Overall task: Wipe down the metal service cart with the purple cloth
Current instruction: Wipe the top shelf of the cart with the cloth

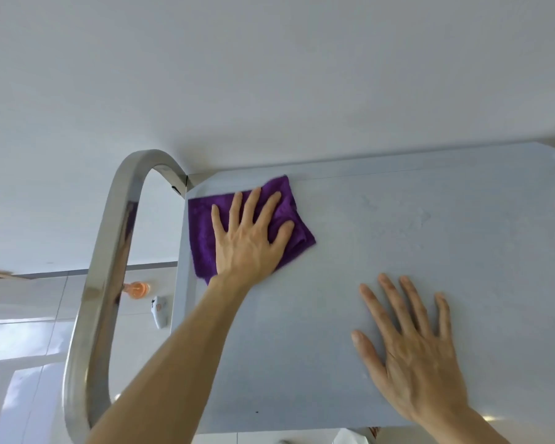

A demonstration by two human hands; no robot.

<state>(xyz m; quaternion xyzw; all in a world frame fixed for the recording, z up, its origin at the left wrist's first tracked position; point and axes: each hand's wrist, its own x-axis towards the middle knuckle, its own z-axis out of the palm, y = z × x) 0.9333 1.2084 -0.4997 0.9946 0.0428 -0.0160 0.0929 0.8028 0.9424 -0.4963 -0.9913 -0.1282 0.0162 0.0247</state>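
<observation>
The metal service cart's flat top fills the right and centre of the head view. A purple cloth lies folded at its far left corner. My left hand presses flat on the cloth with fingers spread and straight. My right hand rests flat on the bare top near the front, fingers straight and spread, holding nothing. The cart's bent steel handle loops up along the left side.
A white wall stands right behind the cart. Pale floor tiles show at the lower left, with a small orange object and a white object seen below the handle.
</observation>
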